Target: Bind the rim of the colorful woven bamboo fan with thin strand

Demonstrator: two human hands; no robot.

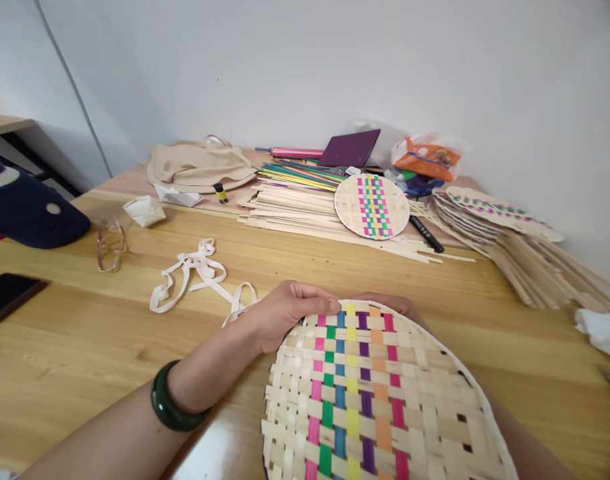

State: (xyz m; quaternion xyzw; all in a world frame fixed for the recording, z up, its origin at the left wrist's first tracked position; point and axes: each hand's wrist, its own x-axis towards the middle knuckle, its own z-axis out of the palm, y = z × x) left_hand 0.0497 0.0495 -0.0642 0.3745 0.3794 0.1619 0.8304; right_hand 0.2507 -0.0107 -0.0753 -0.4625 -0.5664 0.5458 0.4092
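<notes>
A round woven fan [352,393] of pale flat strips, with pink, green, blue, yellow, purple and orange bands, is tilted up in front of me. White edging runs along its top and right rim; the left edge shows bare strip ends. My left hand [289,310] pinches the top rim, thumb on the front face. Behind the same rim is my right hand [389,301], mostly hidden by the fan, its visible fingers bent against the edge. A loose white fabric tape [205,270] lies curled on the table, trailing toward my left wrist, which wears a dark green bangle [177,400].
A smaller finished fan [372,207] rests on pale strips [295,210] at the back. Stacked fans with wooden handles [529,267] stand right, near a black marker [425,233]. Glasses [111,245], a phone [9,297], a thread spool [220,193] and a navy cap [29,207] lie left.
</notes>
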